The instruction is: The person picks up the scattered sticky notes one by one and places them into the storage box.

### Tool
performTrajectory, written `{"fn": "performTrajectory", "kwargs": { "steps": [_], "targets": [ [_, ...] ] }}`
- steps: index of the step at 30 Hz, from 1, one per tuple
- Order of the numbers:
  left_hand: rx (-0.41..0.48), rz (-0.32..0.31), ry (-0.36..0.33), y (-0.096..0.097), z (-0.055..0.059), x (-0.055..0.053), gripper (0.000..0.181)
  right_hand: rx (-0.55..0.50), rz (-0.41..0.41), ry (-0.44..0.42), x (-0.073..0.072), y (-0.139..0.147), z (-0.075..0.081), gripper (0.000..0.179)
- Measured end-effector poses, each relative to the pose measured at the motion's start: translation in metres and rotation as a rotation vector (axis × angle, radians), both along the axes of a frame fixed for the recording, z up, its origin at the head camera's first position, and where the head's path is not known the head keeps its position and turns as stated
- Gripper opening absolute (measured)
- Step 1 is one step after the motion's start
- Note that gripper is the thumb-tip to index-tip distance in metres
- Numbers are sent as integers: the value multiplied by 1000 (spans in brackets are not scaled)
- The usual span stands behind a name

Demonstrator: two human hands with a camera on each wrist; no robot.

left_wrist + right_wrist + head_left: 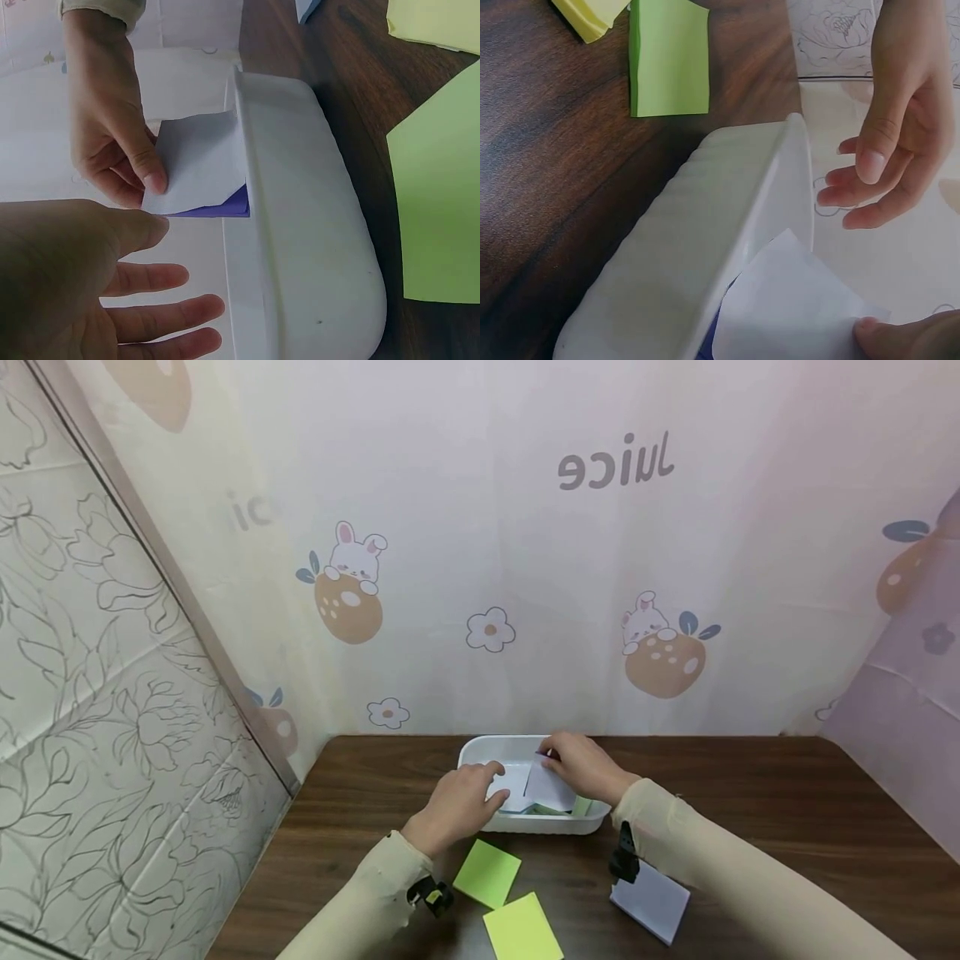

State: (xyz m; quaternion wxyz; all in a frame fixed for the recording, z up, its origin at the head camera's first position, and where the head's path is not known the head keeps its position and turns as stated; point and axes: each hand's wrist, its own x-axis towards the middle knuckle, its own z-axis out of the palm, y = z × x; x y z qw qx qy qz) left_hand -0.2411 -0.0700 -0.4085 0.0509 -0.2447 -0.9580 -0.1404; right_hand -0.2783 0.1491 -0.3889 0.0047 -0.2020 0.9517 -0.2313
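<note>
My right hand (pixel 587 767) pinches a white-faced sticky note pad (pixel 199 161) between thumb and fingers, inside the white plastic tray (pixel 536 823). A purple layer (pixel 217 210) shows along the pad's lower edge. In the head view the pad leans within the tray, above some green paper (pixel 582 806). Over the tray's left part my left hand (pixel 459 800) hovers, fingers spread and apart, holding nothing. The right wrist view shows the left hand (pixel 900 142) beyond the tray's rim, away from the pad. The tray's contents below are partly hidden.
On the brown wooden table (pixel 360 827), a lime-green sticky note pad (pixel 487 874) and a yellow pad (pixel 523 928) lie before the tray. A lavender pad (pixel 654 903) sits under the right forearm. A patterned curtain (pixel 487 527) hangs behind the tray.
</note>
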Motion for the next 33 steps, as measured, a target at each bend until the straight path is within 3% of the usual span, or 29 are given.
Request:
{"fn": "performTrajectory", "kwargs": {
  "steps": [9, 20, 33],
  "targets": [
    [-8, 19, 3, -1, -2, -4, 34, 55, 52, 36, -8, -5, -13, 12],
    [-7, 25, -27, -5, -6, -9, 35, 85, 64, -61, -6, -13, -24, 14],
    [-8, 1, -5, -5, -9, -11, 34, 98, 58, -87, -6, -19, -34, 19]
  ]
}}
